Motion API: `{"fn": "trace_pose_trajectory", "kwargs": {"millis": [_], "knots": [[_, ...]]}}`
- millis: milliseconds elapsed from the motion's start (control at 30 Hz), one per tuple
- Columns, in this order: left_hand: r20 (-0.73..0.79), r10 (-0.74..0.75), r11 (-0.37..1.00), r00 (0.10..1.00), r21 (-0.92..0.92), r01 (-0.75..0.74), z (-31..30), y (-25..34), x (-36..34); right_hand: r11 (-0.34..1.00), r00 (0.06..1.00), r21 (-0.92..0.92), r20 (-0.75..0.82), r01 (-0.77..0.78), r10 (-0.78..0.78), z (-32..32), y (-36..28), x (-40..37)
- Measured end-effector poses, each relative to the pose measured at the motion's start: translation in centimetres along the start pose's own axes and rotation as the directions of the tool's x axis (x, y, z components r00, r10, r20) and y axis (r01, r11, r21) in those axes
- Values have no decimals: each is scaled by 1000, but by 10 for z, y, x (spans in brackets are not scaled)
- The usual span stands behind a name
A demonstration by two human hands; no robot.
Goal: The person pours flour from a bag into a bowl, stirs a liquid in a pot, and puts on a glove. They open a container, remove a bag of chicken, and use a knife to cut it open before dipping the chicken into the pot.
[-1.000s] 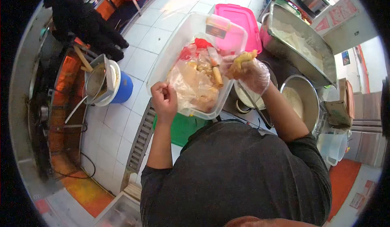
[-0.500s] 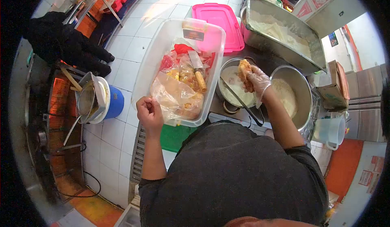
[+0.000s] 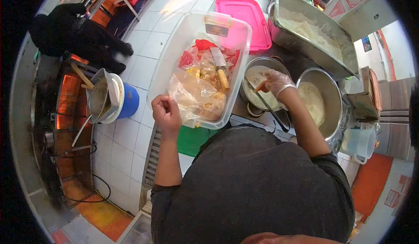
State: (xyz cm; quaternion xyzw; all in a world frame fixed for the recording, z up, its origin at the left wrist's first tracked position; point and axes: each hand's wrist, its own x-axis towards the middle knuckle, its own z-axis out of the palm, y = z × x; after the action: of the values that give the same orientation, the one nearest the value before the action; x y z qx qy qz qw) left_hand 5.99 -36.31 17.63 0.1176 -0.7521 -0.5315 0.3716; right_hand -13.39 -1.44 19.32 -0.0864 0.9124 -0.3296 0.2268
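Note:
My bare left hand (image 3: 166, 113) is closed at the near left rim of a clear plastic tub (image 3: 155, 80), its fingers pinching the edge of a clear plastic bag (image 3: 190, 89). Bagged, yellowish raw pieces lie in the tub, and a cleaver (image 3: 221, 71) with a wooden handle rests on them. In a thin clear glove, my right hand (image 3: 279, 83) is low over a pot (image 3: 245, 96) of milky liquid. A reddish-brown bit of a chicken piece (image 3: 262, 86) shows under its curled fingers; the rest is hidden. Dark tongs (image 3: 267, 104) lean across the pot.
A steel bowl (image 3: 338, 113) of flour stands right of the pot. Behind is a deep steel tray (image 3: 321, 59) holding more flour. A pink lid (image 3: 246, 19) lies past the tub. At left are a blue bucket (image 3: 130, 102) with a strainer and a person in black (image 3: 65, 32).
My right hand has lowered and turned over the pot, bringing the chicken piece down to the liquid. My left hand stays at the bag. The person at left has shifted slightly.

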Motion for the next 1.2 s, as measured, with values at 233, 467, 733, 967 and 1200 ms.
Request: {"fn": "trace_pose_trajectory", "kwargs": {"millis": [233,467,733,967,1200], "knots": [[28,-17,998,999,59,16,-2,4,1,977,985,-191,-123,99,-124,-32,-16,7],[-1,21,999,1000,-33,-21,1,7,0,824,825,156,76,545,-560,-17,-115,-40],[-83,292,956,953,-4,-294,5,9,1,348,440,-298,769,889,-464,76,-195,-20],[-60,91,993,994,-65,-94,3,10,-5,220,410,-374,900,901,-147,103,-216,-18],[-55,87,989,995,-114,-93,2,7,2,302,278,-139,831,943,-483,120,-178,20]]}}
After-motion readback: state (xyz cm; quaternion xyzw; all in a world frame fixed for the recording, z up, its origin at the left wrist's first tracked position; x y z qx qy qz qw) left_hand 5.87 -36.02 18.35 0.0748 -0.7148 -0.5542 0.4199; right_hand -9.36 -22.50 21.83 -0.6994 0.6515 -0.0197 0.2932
